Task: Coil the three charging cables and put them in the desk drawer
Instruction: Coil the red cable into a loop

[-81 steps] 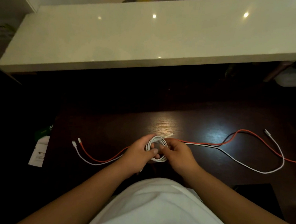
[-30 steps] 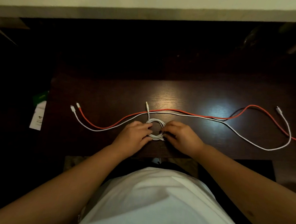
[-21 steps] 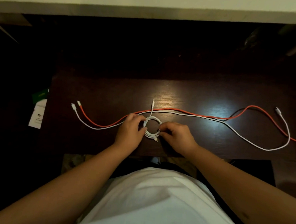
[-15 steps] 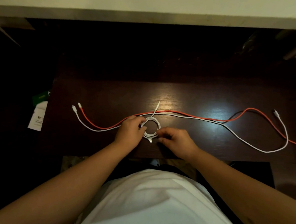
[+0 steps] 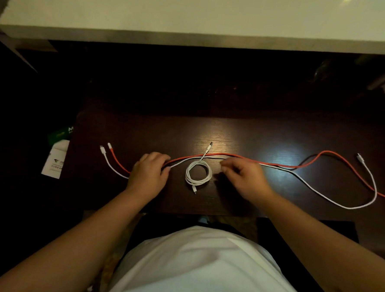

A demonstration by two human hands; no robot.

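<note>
Charging cables, three of them, lie on the dark wooden counter point(image 5: 277, 137). One white cable is wound into a small coil point(image 5: 198, 173) at the middle near the front edge, lying flat, with one plug point(image 5: 208, 147) pointing away from the person and the other plug point(image 5: 194, 189) pointing toward them. No hand touches the coil.

A red cable point(image 5: 321, 155) and a long white cable point(image 5: 332, 199) run uncoiled across the counter from left to right, side by side just behind the coil. Their left ends point(image 5: 105, 148) lie close together near the left edge. On the right the white cable loops round and ends in a plug point(image 5: 360, 158), while the red one runs out of view at the right.

The left hand point(image 5: 148, 174) lies over both uncoiled cables to the left of the coil, fingers curled down onto them; whether it pinches a cable cannot be told. The right hand point(image 5: 245, 177) is to the right of the coil, fingers loosely bent near the two cables, and nothing is seen held in it.

Left of the counter, lower down, lie a white paper card point(image 5: 55, 160) and a green packet point(image 5: 60, 134). A pale shelf point(image 5: 195, 15) spans the top of the view.
</note>
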